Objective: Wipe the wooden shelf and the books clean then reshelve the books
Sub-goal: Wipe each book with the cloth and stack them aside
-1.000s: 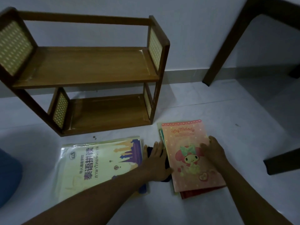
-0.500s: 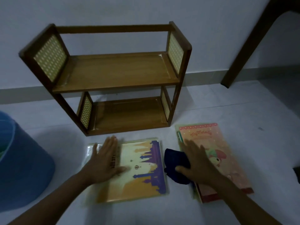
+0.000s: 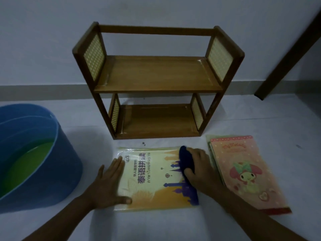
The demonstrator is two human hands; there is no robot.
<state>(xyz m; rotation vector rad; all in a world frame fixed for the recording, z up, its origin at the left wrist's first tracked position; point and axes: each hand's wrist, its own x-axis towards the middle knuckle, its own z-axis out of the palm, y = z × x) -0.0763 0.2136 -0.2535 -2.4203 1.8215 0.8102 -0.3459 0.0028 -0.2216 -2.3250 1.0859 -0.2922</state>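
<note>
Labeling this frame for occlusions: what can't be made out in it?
- Books under the pink book, head view: only edges show; count unclear.
- Dark blue cloth: the right hand covers part of it, so the grip is unclear.
- Yellow book: its left edge lies under the left hand; small print blurred.
- Blue bucket: cut off by the left edge.

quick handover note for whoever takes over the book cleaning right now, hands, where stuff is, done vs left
Left hand: flat on the yellow book's left edge, steadying it.
Right hand: grips the dark cloth, pressed on that book's cover.
Pink book lies on a small stack right of it, all on the floor.
Shelf stands behind, both levels bare.
Blue tub to the left.
Done: books are off the shelf.
Left: finish wiping the yellow book, wipe the rest, reshelve.
</note>
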